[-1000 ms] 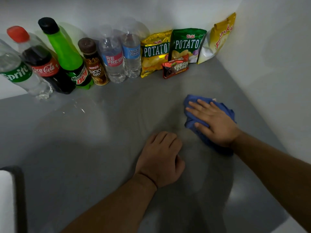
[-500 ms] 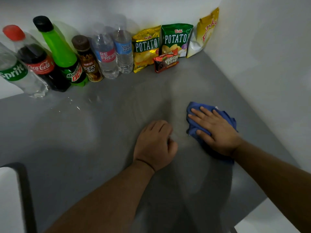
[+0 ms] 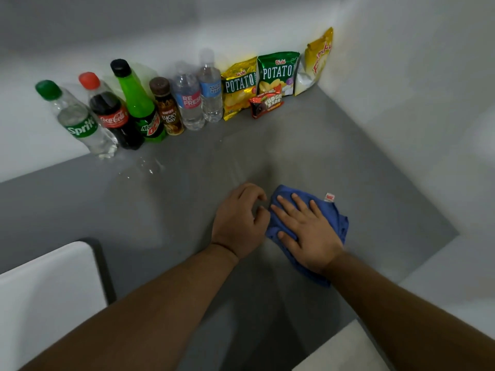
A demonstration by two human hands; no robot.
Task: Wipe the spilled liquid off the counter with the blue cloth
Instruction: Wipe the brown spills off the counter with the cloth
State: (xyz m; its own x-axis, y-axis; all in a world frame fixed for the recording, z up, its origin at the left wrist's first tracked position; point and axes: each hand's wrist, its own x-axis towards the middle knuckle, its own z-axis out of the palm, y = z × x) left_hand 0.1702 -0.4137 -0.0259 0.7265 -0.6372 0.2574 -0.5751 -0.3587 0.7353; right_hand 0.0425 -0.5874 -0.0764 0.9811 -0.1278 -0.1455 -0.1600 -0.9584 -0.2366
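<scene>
The blue cloth (image 3: 338, 220) lies bunched on the grey counter (image 3: 348, 162), with a small red and white tag at its far edge. My right hand (image 3: 305, 231) presses flat on top of it, fingers spread. My left hand (image 3: 238, 220) rests on the counter just left of the cloth, fingers curled, its fingertips touching the cloth's left edge. Drops and a thin film of spilled liquid (image 3: 146, 167) glint on the counter at the far left, in front of the bottles.
Several bottles stand along the back wall, from a Sprite bottle (image 3: 80, 124) to a water bottle (image 3: 211, 89). Snack bags (image 3: 276, 73) and a Fudgee Barr pack (image 3: 266, 104) fill the far corner. A white wall (image 3: 401, 103) borders the right. A white block (image 3: 45, 295) sits near left.
My right hand has slid the cloth left, up against my left hand. My left hand's fingers have curled toward the cloth. The camera has tilted, so the bottles sit lower in view.
</scene>
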